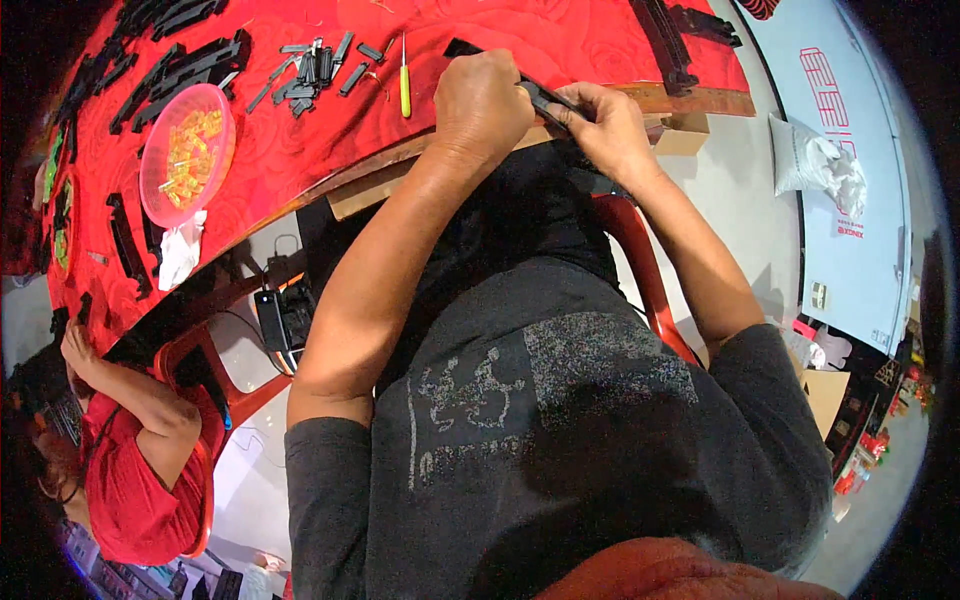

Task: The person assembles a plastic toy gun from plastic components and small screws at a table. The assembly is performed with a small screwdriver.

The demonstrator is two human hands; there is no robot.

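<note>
My left hand point(484, 103) is closed around a long black plastic part point(546, 104) at the near edge of the red-covered table. On the part's other end, my right hand point(612, 132) grips with thumb and fingers. The left fingers are mostly hidden behind the back of the hand. A dark piece point(461, 47) shows just beyond my left hand; whether it belongs to the held part I cannot tell. Left of that hand lies a screwdriver point(405, 91) with a yellow handle. Farther left is a loose pile of small black and grey parts point(314, 72).
A pink basket point(160, 213) holds yellow-orange pieces. Long black parts point(190, 75) lie at far left, others point(665, 45) at right. Crumpled white tissue point(181, 250) hangs by the table edge. A person in red point(140, 480) sits at left. A red chair point(645, 260) is beneath me.
</note>
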